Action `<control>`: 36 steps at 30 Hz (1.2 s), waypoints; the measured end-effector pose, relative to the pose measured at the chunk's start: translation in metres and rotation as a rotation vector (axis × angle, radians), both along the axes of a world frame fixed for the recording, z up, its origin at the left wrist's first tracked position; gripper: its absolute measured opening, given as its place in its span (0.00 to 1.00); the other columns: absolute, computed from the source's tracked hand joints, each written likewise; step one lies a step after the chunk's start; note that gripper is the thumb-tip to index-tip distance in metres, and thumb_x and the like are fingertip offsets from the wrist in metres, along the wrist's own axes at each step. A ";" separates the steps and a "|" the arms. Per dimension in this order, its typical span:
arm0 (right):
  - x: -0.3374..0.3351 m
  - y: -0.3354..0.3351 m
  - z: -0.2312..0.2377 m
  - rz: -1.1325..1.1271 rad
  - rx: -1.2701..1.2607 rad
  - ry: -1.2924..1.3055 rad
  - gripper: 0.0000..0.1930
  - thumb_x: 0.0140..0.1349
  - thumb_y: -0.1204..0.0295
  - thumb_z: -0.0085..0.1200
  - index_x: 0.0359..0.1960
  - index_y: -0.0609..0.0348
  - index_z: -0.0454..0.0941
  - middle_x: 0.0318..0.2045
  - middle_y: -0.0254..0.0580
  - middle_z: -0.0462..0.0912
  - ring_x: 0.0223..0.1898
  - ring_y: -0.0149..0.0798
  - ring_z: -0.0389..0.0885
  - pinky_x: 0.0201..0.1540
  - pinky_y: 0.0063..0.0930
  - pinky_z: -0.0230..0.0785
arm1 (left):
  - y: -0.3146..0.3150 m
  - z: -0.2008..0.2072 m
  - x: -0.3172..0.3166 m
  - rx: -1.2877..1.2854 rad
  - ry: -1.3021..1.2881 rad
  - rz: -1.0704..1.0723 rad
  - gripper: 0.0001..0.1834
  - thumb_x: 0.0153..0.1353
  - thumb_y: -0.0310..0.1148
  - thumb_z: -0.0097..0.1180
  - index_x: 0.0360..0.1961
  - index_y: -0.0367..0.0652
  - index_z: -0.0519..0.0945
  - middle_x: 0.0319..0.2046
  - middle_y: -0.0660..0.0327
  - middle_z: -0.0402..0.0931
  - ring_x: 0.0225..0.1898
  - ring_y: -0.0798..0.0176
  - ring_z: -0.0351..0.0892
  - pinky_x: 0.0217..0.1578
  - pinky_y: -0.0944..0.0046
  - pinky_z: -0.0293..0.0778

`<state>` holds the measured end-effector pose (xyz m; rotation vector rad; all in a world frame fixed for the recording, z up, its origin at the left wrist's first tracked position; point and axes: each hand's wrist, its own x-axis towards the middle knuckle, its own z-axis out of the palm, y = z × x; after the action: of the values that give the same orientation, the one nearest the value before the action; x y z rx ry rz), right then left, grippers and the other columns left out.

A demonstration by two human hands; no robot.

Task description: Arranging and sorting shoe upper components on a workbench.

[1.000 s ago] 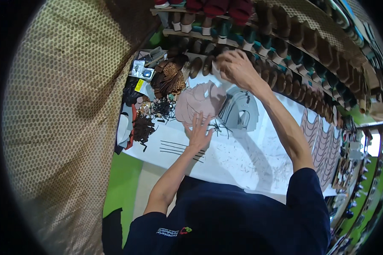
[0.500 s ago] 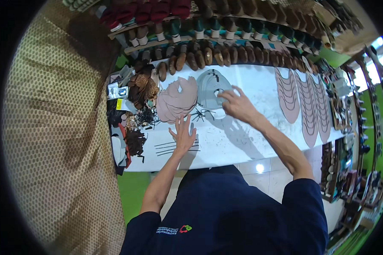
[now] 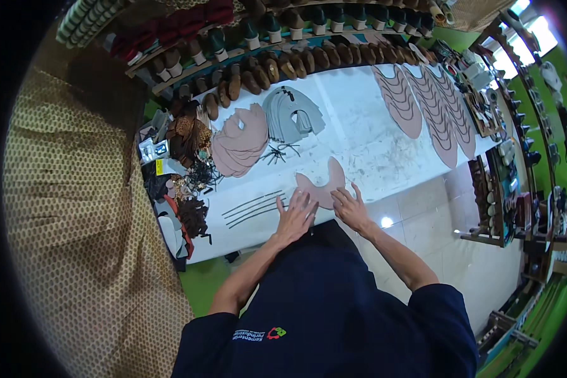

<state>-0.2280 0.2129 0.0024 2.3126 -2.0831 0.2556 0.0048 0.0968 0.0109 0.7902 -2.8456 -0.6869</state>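
A pink curved leather piece [image 3: 322,184] lies flat near the front edge of the white worktable [image 3: 372,138]. My left hand [image 3: 295,216] rests with spread fingers on its left end. My right hand [image 3: 351,208] presses its lower right edge, fingers apart. Neither hand grips anything. Behind them lie a stack of pink cut pieces [image 3: 239,140], a stack of grey cut pieces [image 3: 291,113] and a small black tangle of cord [image 3: 277,152].
Thin dark strips [image 3: 252,206] lie left of my hands. Rows of pink cut pieces [image 3: 425,104] cover the table's right part. Brown shoe lasts [image 3: 277,66] line the back edge; shelves stand beyond. Scraps and clutter [image 3: 183,183] crowd the left end.
My right hand came back from the grey stack toward the front edge. A pink piece now lies flat under both hands; the view has also swung.
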 end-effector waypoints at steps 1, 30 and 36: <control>-0.001 0.006 -0.002 -0.006 -0.001 0.000 0.08 0.65 0.65 0.61 0.42 0.53 0.85 0.62 0.33 0.79 0.71 0.39 0.70 0.79 0.66 0.44 | 0.003 -0.002 -0.002 -0.001 0.000 -0.006 0.26 0.74 0.43 0.56 0.71 0.56 0.75 0.79 0.54 0.56 0.82 0.47 0.46 0.69 0.13 0.34; 0.122 -0.178 0.004 0.004 0.226 -0.272 0.07 0.58 0.62 0.69 0.32 0.48 0.90 0.45 0.37 0.83 0.57 0.43 0.76 0.61 0.47 0.62 | -0.040 -0.004 0.140 0.051 -0.021 0.782 0.21 0.72 0.46 0.58 0.61 0.53 0.86 0.81 0.56 0.55 0.84 0.48 0.43 0.70 0.14 0.30; 0.125 -0.195 -0.008 0.231 0.240 -0.009 0.08 0.61 0.62 0.66 0.35 0.50 0.90 0.44 0.37 0.84 0.55 0.42 0.79 0.65 0.51 0.60 | -0.052 -0.001 0.137 0.027 0.030 0.762 0.20 0.71 0.44 0.60 0.61 0.52 0.86 0.82 0.54 0.52 0.84 0.45 0.38 0.69 0.13 0.31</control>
<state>-0.1029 0.0174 -0.0060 2.6964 -1.9453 0.0180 0.1419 0.0448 0.0103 1.6917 -2.2161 -0.5923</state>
